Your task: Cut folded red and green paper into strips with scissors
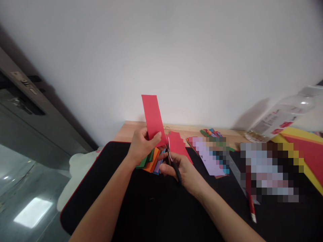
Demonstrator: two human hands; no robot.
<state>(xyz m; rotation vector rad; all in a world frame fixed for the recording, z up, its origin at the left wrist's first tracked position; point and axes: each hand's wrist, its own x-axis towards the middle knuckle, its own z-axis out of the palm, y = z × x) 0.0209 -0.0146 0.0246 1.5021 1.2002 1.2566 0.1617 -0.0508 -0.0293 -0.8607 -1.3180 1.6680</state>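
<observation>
My left hand [142, 145] is closed on a strip of red paper [152, 116], thumb in front, with the strip standing up above it. My right hand [182, 169] grips a pair of scissors [172, 162] with black handles. The blades point up beside the lower right edge of the red strip; whether they touch the paper I cannot tell. Below and between my hands lie green, orange and purple paper pieces [152, 163], partly hidden by my fingers. More red paper pieces [178, 145] rest just behind the scissors.
A black mat [148, 208] with a red edge covers the wooden table [126, 130]. To the right lie purple paper [208, 161], a clear ruler [237, 173], a red pencil [251, 208] and yellow and red sheets [305, 151]. A clear bottle [282, 116] stands by the wall.
</observation>
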